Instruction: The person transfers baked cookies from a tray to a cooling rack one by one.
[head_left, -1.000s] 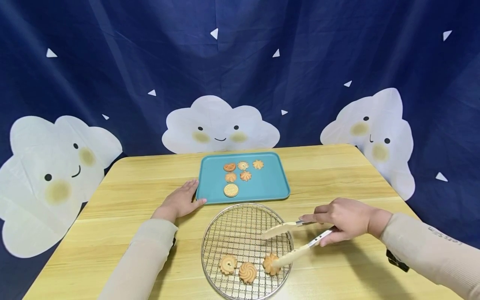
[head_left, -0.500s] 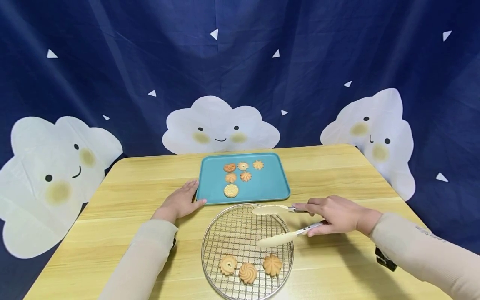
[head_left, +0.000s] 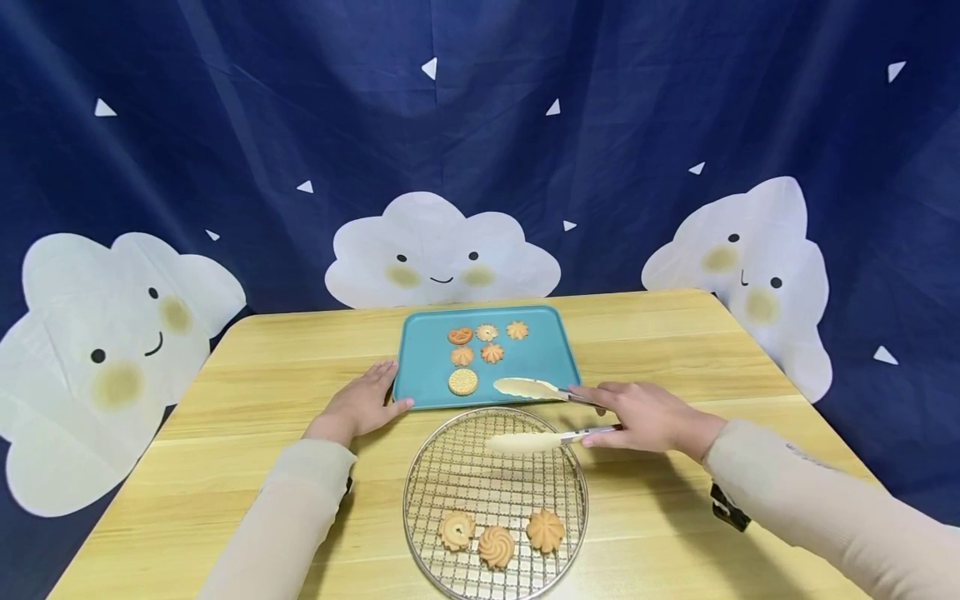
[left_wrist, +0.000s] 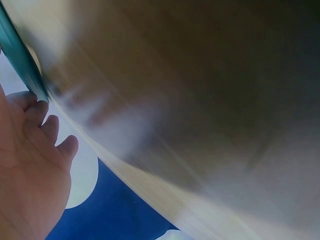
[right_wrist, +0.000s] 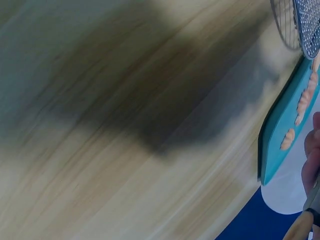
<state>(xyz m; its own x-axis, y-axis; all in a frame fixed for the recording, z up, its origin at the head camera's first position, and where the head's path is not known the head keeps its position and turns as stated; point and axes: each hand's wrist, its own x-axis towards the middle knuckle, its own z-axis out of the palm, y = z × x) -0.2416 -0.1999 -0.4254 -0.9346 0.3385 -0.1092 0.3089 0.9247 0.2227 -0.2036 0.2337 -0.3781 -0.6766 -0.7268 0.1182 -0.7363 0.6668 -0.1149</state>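
Observation:
My right hand (head_left: 648, 417) grips a pair of tongs (head_left: 525, 442) with cream tips, arms spread and nothing between them. The upper tip overlaps the front edge of the teal tray (head_left: 540, 354); the lower one is over the round wire cooling rack (head_left: 406, 500). Three cookies lie along the rack's near side: a ring-shaped one (head_left: 448, 532), a swirled one (head_left: 496, 546) and a flower-shaped one (head_left: 545, 531). Fingers extended, my left hand (head_left: 360, 402) touches the tray's left edge. On the tray sit several cookies, including a pretzel-shaped one (head_left: 460, 335) and a round one (head_left: 462, 382).
The wooden table (head_left: 285, 367) extends to both sides of tray and rack. Behind its far edge hangs a dark blue curtain (head_left: 495, 150) printed with smiling clouds. In the right wrist view, the tray's edge (right_wrist: 270, 145) appears at the right.
The tongs have lifted away from the flower-shaped cookie, which stays on the rack. My right hand has carried them forward and left toward the tray. My left hand has stayed put.

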